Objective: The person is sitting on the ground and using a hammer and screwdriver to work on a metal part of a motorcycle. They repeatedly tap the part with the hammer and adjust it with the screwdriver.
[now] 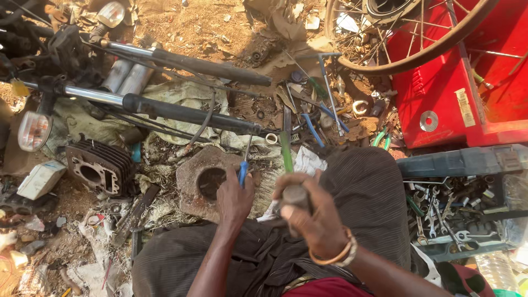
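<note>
My left hand (pixel 234 199) grips a blue-handled screwdriver (pixel 243 169), its shaft pointing up toward the fork tubes. My right hand (pixel 308 212), with bangles on the wrist, is closed around a small grey metal cylinder part (pixel 295 195) held above my lap. A green-handled tool (pixel 286 151) lies just beyond that hand. In front of my left hand sits a rusty hexagonal metal block (pixel 198 177) with a round hole.
A motorcycle front fork (pixel 181 113) with black tubes lies across the dirt. A finned engine cylinder (pixel 99 168) sits at left. A red box (pixel 456 104) and spoked wheel (pixel 410 36) stand at upper right, a tray of wrenches (pixel 456 220) at right.
</note>
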